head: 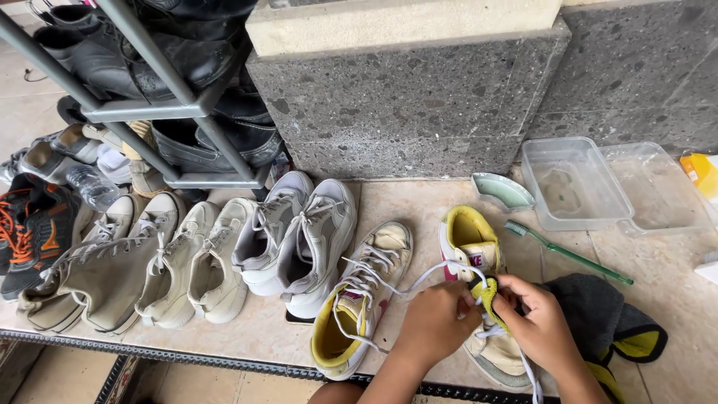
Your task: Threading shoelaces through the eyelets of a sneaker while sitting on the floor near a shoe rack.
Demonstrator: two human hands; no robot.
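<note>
Both hands work at one sneaker (479, 284), cream with a yellow lining, standing on the tiled floor (673, 292) near the lower middle of the view. The left hand (437, 325) has its grip closed on the white shoelace (441, 271) just beside the shoe's yellow tongue. The right hand (540, 323) has its fingers pinched together on the tongue and the lace at the same spot. The two hands nearly touch. The lace runs in a loop from the hands toward the matching sneaker (359, 307), which lies just to the left, laces loose.

Right of the held shoe lies a dark grey cloth (598, 314) with yellow trim. Behind it a green toothbrush (568, 253) lies on the tiles. Further back stand a clear plastic tub (572, 183) and its clear lid (658, 187), against the speckled grey stone wall (404, 97). A small pale green dish (502, 192) sits beside the tub.

To the left, a row of white and beige sneakers (224, 254) stands on the floor. A grey metal shoe rack (149, 105) holds black boots. A plastic water bottle (91, 187) lies beneath the rack.
</note>
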